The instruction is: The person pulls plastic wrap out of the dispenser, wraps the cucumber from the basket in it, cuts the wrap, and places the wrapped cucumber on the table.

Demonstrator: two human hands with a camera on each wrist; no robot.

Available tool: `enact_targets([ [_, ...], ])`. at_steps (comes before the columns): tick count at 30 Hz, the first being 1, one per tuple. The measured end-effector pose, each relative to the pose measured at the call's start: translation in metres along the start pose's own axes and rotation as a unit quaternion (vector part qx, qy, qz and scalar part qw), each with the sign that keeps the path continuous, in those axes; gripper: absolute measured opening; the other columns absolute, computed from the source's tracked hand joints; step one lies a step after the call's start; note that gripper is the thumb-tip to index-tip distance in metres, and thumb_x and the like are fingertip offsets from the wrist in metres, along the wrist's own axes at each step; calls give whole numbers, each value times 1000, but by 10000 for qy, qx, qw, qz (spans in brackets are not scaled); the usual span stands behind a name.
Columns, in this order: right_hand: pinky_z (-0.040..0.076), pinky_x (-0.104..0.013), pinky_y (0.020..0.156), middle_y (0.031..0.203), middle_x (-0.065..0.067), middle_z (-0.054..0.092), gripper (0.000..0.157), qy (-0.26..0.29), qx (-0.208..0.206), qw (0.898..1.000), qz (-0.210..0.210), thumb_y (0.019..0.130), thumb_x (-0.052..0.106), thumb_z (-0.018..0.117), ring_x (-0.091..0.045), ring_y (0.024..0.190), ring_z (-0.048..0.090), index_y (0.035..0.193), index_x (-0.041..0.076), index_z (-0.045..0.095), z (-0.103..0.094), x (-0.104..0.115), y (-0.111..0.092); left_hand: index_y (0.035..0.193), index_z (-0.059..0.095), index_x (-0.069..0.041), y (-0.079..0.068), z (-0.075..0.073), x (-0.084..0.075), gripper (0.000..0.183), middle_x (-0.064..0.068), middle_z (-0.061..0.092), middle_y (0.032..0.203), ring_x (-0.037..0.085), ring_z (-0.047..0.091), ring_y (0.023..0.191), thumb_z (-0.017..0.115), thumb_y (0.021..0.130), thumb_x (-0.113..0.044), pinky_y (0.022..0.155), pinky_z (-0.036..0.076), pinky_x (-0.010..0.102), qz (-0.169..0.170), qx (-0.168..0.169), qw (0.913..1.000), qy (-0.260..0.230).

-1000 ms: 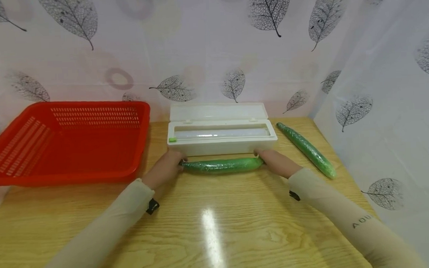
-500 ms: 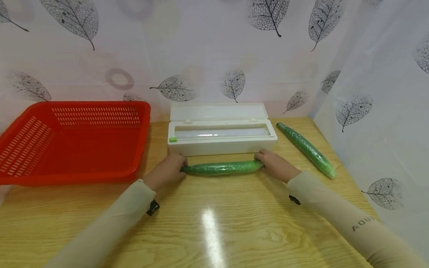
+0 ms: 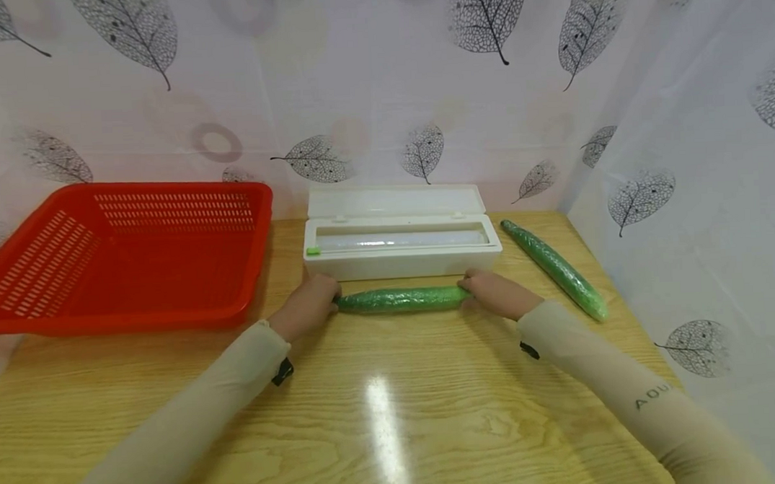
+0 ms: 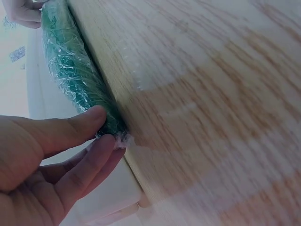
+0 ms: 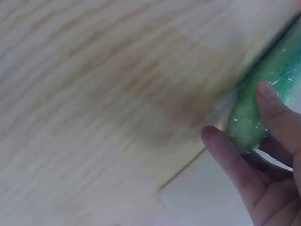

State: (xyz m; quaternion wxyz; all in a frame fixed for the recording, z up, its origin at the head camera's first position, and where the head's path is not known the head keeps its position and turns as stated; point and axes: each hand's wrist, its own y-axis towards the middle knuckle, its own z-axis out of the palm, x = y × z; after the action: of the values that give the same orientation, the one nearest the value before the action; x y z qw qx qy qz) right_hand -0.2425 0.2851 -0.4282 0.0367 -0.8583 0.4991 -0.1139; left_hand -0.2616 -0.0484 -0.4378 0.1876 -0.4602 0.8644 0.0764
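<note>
A long cucumber (image 3: 399, 300) wrapped in clear cling film lies crosswise just in front of the white film box. My left hand (image 3: 314, 303) pinches its dark end; in the left wrist view the thumb and fingertips (image 4: 96, 115) meet at the crumpled film there. At the paler end my right hand (image 3: 496, 293) holds on, with the thumb (image 5: 268, 96) on top and the fingers round the tip in the right wrist view. The film box (image 3: 401, 264) stands with its lid up, a roll of cling film (image 3: 400, 240) inside and a green slider (image 3: 313, 252) at its left.
A red plastic basket (image 3: 137, 319) stands at the left of the wooden table (image 3: 447, 413). Another film-wrapped cucumber (image 3: 554, 269) lies slantwise at the right, near the table's edge. A leaf-patterned curtain (image 3: 367, 77) hangs behind and along the right side.
Both hands have shifted slightly inward along the cucumber, and it has turned a little between them. It dipped toward me, then moved back near the box. Basket, box and other cucumber stay put.
</note>
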Motion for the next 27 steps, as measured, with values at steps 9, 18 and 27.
enact_targets([
  [9,55,-33,77,93,-15,65,23,-627,-482,9962,-377,80,11,71,-25,86,65,99,-2,65,9,-6,1,94,68,2,2,-3,0,13,11,68,90,20,61,82,68,80,1,76,53,35,-86,166,9998,-109],
  [18,55,-34,80,99,-18,65,21,-1238,-866,9874,-474,83,-1,63,-28,92,65,103,-4,60,16,-7,-3,92,67,1,2,-3,0,20,8,68,88,18,57,79,62,77,12,76,53,34,-81,100,9995,-294],
  [27,55,-29,61,85,-15,59,18,-2246,-1258,9645,-585,80,-6,64,-22,71,62,97,-2,59,19,-1,-11,90,66,-1,-2,0,2,22,9,66,91,20,57,85,60,75,14,81,52,37,-69,35,9990,-440],
])
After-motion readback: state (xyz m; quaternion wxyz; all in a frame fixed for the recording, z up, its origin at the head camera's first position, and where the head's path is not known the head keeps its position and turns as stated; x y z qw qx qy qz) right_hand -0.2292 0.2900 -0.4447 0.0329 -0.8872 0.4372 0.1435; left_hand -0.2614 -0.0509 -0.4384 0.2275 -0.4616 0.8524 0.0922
